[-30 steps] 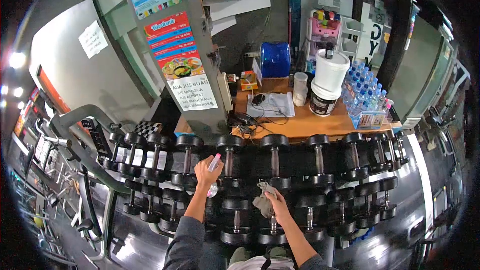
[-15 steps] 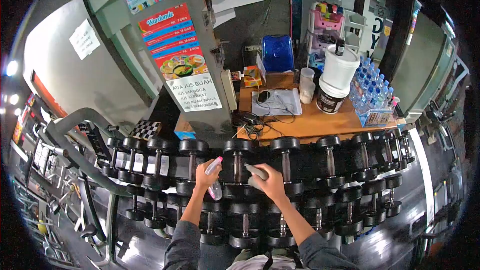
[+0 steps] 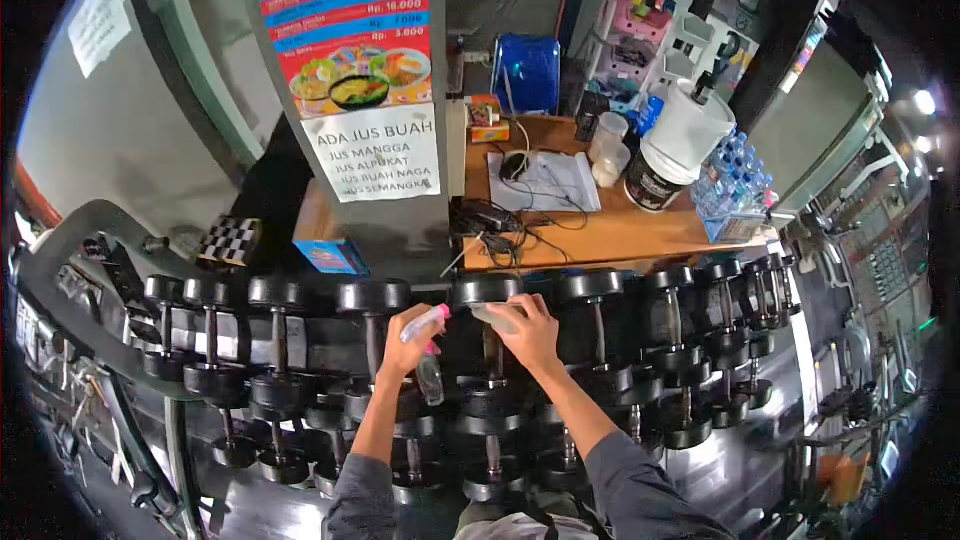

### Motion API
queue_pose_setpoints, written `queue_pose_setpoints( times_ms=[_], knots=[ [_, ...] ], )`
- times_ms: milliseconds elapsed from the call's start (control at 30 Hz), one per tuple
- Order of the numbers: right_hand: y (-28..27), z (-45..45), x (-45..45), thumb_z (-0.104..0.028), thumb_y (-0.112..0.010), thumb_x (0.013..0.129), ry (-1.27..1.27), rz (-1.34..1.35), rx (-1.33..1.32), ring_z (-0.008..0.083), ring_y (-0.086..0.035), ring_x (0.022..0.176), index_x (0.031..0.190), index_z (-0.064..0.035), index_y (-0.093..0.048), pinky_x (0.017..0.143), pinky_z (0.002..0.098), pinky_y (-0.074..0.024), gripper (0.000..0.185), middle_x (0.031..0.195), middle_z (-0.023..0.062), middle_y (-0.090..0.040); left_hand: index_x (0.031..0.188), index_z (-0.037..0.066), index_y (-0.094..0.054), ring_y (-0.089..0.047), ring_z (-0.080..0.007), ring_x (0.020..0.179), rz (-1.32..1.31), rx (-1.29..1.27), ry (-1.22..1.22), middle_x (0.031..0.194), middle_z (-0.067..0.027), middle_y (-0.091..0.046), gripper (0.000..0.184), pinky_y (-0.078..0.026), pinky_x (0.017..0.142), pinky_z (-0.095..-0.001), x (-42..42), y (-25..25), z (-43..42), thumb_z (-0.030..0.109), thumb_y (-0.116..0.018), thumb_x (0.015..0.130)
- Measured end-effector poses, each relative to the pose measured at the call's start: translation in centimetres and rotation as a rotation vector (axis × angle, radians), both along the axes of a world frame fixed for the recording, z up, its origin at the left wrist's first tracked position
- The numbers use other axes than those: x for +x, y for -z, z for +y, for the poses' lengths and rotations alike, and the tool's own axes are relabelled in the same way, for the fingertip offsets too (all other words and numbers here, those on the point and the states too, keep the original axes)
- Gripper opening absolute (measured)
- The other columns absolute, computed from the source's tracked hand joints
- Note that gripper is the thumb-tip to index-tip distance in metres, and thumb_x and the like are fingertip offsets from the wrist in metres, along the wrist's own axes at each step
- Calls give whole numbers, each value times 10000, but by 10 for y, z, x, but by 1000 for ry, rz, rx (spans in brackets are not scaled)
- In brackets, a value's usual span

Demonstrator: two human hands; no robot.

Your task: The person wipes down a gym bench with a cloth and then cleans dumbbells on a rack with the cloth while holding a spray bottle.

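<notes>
Cloth of grey fabric [image 3: 497,318], pinched in right hand [image 3: 534,336], now up from beside handle to upper head of black-ended metal dumbbell [image 3: 493,353] between hands; work seemingly shifted headward. Left hand [image 3: 403,343] grips clear plastic pink-nozzled spray bottle [image 3: 430,380].

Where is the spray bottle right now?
In the head view, the spray bottle is in the left hand, just left of the picture's centre, with the grey cloth in the right hand to its right.

head view | looks from above | faces forward, down | dumbbells [image 3: 487,287] near
</notes>
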State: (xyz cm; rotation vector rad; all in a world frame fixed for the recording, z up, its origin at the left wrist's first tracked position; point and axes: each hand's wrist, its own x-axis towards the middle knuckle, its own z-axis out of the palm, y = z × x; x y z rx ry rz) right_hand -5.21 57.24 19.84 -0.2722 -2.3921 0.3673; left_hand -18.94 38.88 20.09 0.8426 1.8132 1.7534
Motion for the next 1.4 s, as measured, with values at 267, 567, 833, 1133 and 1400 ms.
queue_pose_setpoints(
  times_ms=[267,567,833,1133,1400],
  knots=[
    [47,0,13,-10,-787,620,327,36,-371,297,-617,849,890,-104,-652,709,387,-508,316,909,54,-614,813,-33,-645,-593,-118,580,-141,47,1,745,-72,-629,214,-505,474,-266,-7,7,-1,173,-597,836],
    [15,-5,3,-67,-801,624,201,52,-322,261,-643,784,885,-102,-657,659,348,-525,300,843,54,-645,805,-57,-646,-598,-136,566,-45,-10,80,739,-93,-624,193,-503,439,-258,-2,3,7,130,-600,810],
    [83,10,7,-225,-796,695,390,5,-764,333,-659,689,903,-38,-650,645,396,-528,316,768,152,-674,758,-62,-636,-563,-133,496,-50,2,25,670,-77,-570,186,-462,426,-262,-2,-1,11,118,-599,779],
    [5,14,2,-339,-776,687,481,-380,-502,368,-664,769,882,-64,-628,661,430,-528,368,811,167,-684,766,-58,-641,-573,-135,510,-96,14,-86,675,-80,-584,200,-458,429,-259,2,-4,12,136,-603,790],
    [-53,-5,-13,-260,-785,704,213,-277,-15,220,-594,756,794,-144,-542,554,321,-513,284,741,-7,-568,710,-23,-610,-519,-108,482,77,3,-206,589,-38,-548,225,-407,416,-260,-3,-1,6,181,-651,797]
  ],
)
